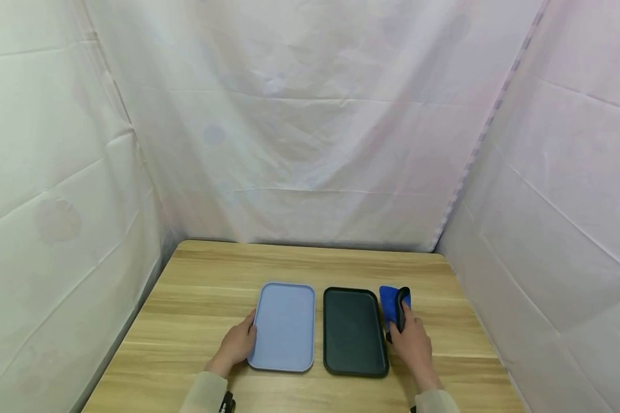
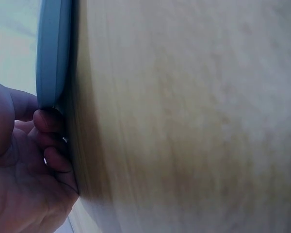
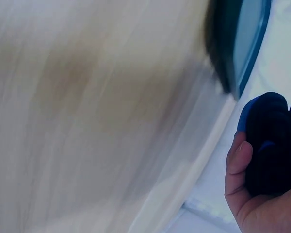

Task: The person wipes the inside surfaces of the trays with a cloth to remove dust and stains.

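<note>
My left hand grips the left edge of a light blue tray. In the left wrist view the curled fingers sit at the tray's rim, close over the tabletop. A dark green tray lies just right of the blue one. Beside its right edge my right hand holds a black, curved, handle-like object with a flat blue piece next to it. The right wrist view shows the fingers round this dark bundle; its exact kind I cannot tell.
Both trays lie on a wood-grain table with rounded corners. Pale curtains hang behind the table and along its left and right sides. In the right wrist view the dark tray's corner stands close above the hand.
</note>
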`<state>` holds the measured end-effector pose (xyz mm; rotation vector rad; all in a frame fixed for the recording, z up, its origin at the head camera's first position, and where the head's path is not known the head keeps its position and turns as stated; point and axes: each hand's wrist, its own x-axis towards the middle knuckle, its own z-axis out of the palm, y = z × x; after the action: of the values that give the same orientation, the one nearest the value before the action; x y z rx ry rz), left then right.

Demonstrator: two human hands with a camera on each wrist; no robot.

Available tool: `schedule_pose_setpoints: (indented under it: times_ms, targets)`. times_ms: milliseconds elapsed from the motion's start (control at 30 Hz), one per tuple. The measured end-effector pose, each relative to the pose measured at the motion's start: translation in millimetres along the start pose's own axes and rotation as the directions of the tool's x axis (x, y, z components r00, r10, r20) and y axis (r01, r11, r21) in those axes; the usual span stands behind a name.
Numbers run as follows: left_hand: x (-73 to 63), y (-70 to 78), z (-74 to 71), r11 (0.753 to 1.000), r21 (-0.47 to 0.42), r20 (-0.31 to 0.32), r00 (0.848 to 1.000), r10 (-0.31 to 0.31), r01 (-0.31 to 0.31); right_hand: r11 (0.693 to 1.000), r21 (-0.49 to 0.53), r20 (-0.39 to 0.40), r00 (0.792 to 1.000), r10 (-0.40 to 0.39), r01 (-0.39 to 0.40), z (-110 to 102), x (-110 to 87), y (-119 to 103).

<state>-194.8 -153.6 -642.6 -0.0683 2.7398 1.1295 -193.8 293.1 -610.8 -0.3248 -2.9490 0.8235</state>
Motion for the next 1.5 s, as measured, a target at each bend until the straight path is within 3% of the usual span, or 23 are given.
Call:
schedule_pose_setpoints:
  times_ms: [767,1167,1500]
  targets:
    - [1.7,-2.9,1.0,1.0,0.019,-0.002,1.0,0.004,-0.004,0.993,0.068,0.016,0.996,-0.093,0.091,42.0,-39.6,-67.2]
    - [0.4,-1.6,0.1,1.0,0.018,-0.001,1.0,0.005,-0.005,0.989,0.049,0.053,0.989,-0.14,0.137,59.4,-56.2,-104.7]
    - [0.6,0.4,-0.9,1.0,0.027,0.006,1.0,-0.007,0.007,0.973,0.045,0.127,0.965,-0.231,0.227,77.0,-69.6,-133.1]
